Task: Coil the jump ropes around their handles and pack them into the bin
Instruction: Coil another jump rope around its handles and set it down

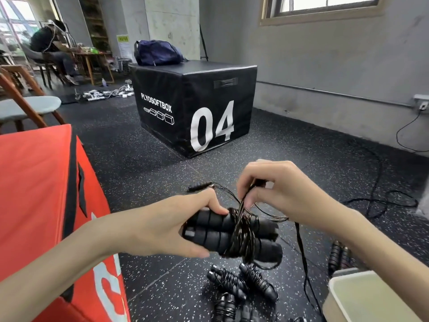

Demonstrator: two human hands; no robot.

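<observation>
**Mid-coil, nothing packed that I can see**

Nearest me, several wound jump ropes (pixel 234 284) lie on the floor beside the pale bin (pixel 371 298), whose inside is cut off, so I can't tell whether it holds any. Above them my left hand (pixel 162 228) grips a pair of black foam handles (pixel 232 231), held level, with cord (pixel 243 231) wrapped around their middle. My right hand (pixel 274 191) pinches the loose cord just above. I judge this rope nearly coiled. Farther off, an unwound handle (pixel 199 186) lies on the floor.
</observation>
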